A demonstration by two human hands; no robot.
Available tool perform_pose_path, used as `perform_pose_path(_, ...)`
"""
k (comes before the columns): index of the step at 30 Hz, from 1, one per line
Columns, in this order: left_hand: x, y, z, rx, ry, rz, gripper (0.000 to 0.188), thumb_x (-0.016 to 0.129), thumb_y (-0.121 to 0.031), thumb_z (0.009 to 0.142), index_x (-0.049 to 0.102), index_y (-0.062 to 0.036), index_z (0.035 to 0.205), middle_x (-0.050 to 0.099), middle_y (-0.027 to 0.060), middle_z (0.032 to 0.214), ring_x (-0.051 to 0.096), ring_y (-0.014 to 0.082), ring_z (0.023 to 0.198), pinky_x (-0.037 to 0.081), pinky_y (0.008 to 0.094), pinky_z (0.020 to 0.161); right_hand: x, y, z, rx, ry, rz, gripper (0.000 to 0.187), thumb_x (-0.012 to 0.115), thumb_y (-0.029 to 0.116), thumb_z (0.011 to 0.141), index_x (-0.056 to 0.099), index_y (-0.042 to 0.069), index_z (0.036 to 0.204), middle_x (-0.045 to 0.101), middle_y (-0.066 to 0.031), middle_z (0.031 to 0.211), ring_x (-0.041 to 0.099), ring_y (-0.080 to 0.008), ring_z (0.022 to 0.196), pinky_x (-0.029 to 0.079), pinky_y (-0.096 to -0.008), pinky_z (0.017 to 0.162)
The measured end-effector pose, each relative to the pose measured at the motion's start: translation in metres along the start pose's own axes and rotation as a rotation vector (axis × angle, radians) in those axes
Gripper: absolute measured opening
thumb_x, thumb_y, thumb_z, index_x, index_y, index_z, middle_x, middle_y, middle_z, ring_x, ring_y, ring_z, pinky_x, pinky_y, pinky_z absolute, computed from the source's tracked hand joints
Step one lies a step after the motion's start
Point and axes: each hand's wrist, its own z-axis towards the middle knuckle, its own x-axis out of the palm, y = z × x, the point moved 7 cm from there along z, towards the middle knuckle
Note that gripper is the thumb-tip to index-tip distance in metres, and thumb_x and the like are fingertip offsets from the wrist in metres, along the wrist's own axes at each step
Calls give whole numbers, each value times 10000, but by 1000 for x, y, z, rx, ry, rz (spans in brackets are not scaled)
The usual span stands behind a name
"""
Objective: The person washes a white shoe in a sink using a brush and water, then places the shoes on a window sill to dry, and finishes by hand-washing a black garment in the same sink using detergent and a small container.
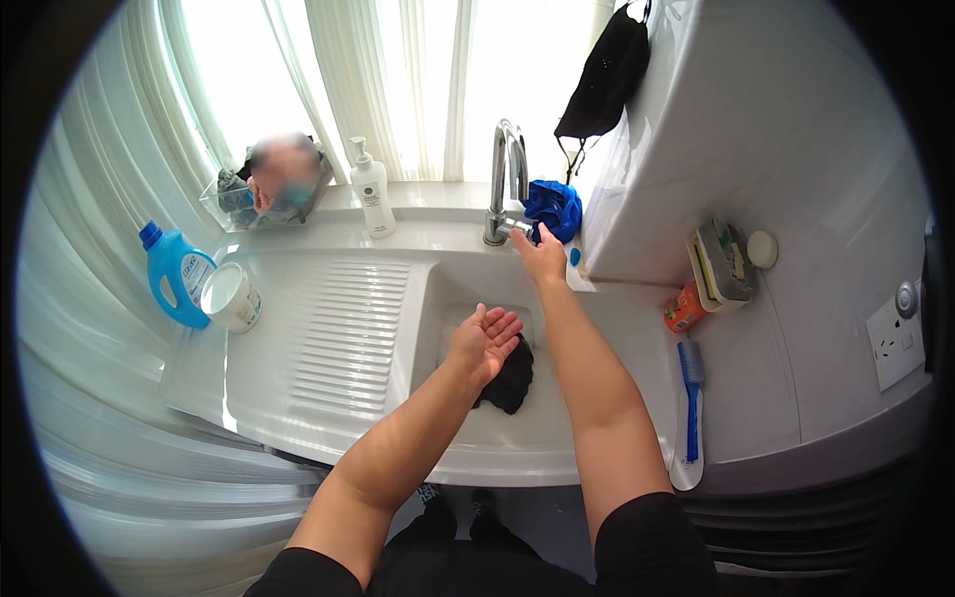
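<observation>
My left hand (485,345) is held palm up over the basin of the white sink (448,466), its fingers stretched out and nothing in it. Beneath it a black cloth (512,383) lies at the bottom of the basin, partly hidden by the hand. My right hand (540,256) reaches to the base of the chrome tap (507,159), with thumb and fingers at the tap handle (514,229). No water can be made out below the spout.
A ribbed washboard (348,338) slopes left of the basin. Beyond it stand a white tub (231,298), a blue detergent bottle (179,274) and a white pump bottle (372,199). Behind the tap lies a blue plastic bag (553,209). On the right are a blue brush (690,398) and an orange container (684,308).
</observation>
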Motion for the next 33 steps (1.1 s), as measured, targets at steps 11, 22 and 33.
perform_pose_path(11, -38, 9, 61, -82, -183, -157, 467, 355, -434, 958, 471, -31, 1163, 509, 141, 1221, 507, 299, 1094, 360, 475, 969, 59, -50, -53, 666, 234, 928, 476, 457, 359, 924, 465, -18, 1214, 593, -105, 842, 567, -231, 707, 492, -343, 614)
perform_pose_path(22, -38, 35, 122, -46, 338, -219, 374, 332, -342, 911, 534, -26, 905, 600, 170, 934, 598, 347, 835, 507, 468, 721, 108, -80, -124, 460, 500, 713, 470, 469, 396, 917, 454, 39, 1224, 491, -165, 1090, 426, -268, 930, 381, -369, 796)
perform_pose_path(33, -39, 59, 101, -161, 110, -41, 137, 460, -194, 939, 550, -92, 937, 586, 73, 914, 600, 232, 831, 504, 396, 754, 56, -126, -112, 571, 416, 353, 665, 599, 443, 806, 432, 3, 1275, 593, -159, 1062, 576, -290, 988, 466, -366, 837)
